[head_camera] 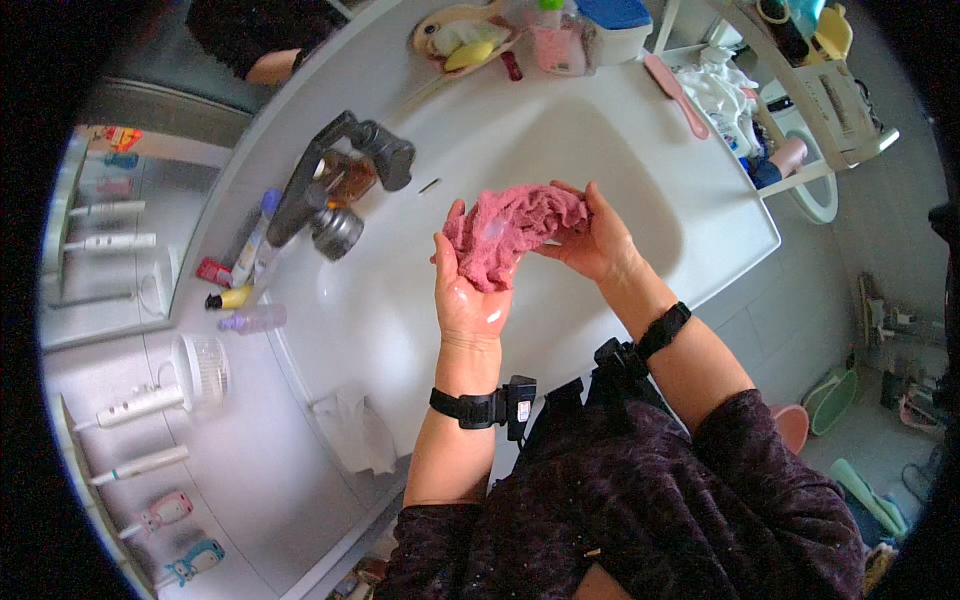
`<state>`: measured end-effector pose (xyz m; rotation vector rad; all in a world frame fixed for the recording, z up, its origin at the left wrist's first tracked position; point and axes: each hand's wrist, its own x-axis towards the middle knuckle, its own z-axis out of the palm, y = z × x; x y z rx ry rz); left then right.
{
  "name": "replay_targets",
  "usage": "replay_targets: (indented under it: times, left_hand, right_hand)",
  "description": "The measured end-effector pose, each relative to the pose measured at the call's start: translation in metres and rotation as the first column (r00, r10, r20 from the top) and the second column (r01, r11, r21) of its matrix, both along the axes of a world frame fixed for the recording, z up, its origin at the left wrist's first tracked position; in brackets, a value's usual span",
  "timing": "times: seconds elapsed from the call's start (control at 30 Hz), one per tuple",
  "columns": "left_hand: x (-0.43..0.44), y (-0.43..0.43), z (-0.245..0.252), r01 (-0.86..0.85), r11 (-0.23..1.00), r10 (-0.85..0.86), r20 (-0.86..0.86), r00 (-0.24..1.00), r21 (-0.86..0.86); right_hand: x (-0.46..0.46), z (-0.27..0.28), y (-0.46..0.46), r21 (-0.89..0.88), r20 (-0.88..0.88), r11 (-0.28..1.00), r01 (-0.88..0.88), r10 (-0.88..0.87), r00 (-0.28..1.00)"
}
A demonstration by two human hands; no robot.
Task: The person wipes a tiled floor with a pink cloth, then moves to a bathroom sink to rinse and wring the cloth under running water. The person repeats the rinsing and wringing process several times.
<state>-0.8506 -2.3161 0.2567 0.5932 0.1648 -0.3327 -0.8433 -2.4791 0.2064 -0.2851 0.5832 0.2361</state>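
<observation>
A wet, crumpled pink cloth (517,225) is held up in both hands over the white washbasin (637,195). My left hand (474,300) cups its left end, palm up, with the thumb along the side and most fingers hidden behind the fabric. The palm glistens, and a pale, whitish patch shows on the cloth. At the other end, my right hand (592,236) supports the cloth with its thumb raised and the fingers partly underneath. A black faucet (296,191) stands at the basin's left side, apart from the hands.
Bottles and tubes, including a purple-capped bottle (259,319), line the left ledge. At the back sit a fish-shaped dish (457,41), a pink bottle (559,49) and a blue-lidded container (619,19). A pink hairbrush (679,97) lies on the right rim.
</observation>
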Motion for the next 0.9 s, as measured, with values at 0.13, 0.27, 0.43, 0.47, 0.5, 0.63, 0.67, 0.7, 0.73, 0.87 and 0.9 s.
replay_targets:
  times: [0.13, 0.27, 0.43, 0.47, 0.5, 0.63, 0.67, 0.7, 0.73, 0.87, 0.9]
  left_hand:
    - [-0.017, 0.036, -0.009, -0.065, 0.997, 0.067, -0.047, 0.997, 0.048]
    - [-0.029, 0.058, -0.015, -0.09, 0.982, 0.093, -0.014, 0.996, 0.164]
    - [-0.057, 0.066, -0.01, -0.098, 0.995, 0.097, 0.07, 0.993, 0.022]
    - [-0.062, 0.069, -0.008, -0.051, 0.998, 0.053, 0.109, 0.993, -0.022]
    - [-0.062, 0.073, -0.006, -0.068, 0.998, 0.069, 0.064, 0.996, -0.01]
    - [-0.051, 0.096, -0.004, -0.205, 0.979, 0.205, -0.007, 0.979, 0.012]
    - [-0.049, 0.1, -0.005, -0.214, 0.976, 0.213, 0.042, 0.976, 0.027]
    - [-0.048, 0.101, -0.008, -0.271, 0.958, 0.272, 0.008, 0.962, 0.097]
    - [-0.048, 0.102, -0.011, -0.281, 0.935, 0.298, -0.046, 0.954, 0.214]
    - [-0.058, 0.098, -0.025, -0.049, 0.998, 0.049, -0.004, 0.999, -0.046]
    - [-0.058, 0.1, -0.027, -0.097, 0.995, 0.096, -0.026, 0.995, -0.021]
  right_hand:
    - [-0.023, 0.006, 0.032, -0.165, 0.235, 0.984, 0.069, -0.029, 0.972]
    - [-0.039, 0.024, 0.086, -0.571, 0.544, 0.816, 0.09, 0.294, 0.786]
    - [-0.026, 0.032, 0.135, -0.929, 0.21, -0.077, 0.361, 0.695, 0.688]
    - [-0.025, 0.031, 0.139, -0.929, 0.247, -0.08, 0.361, 0.592, 0.768]
    - [-0.027, 0.03, 0.142, -0.956, 0.27, 0.066, 0.287, 0.581, 0.768]
    - [-0.05, 0.027, 0.158, -0.915, 0.381, 0.345, 0.21, 0.561, 0.735]
    - [-0.055, 0.029, 0.164, -0.92, 0.391, 0.294, 0.259, 0.631, 0.67]
    - [-0.056, 0.032, 0.169, -0.942, 0.332, 0.216, 0.255, 0.698, 0.635]
    - [-0.054, 0.031, 0.173, -0.945, 0.325, 0.206, 0.255, 0.695, 0.642]
    - [-0.019, 0.023, 0.173, -0.962, 0.248, 0.227, 0.15, 0.505, 0.827]
    - [-0.016, 0.021, 0.172, -0.967, 0.201, 0.234, 0.1, 0.458, 0.866]
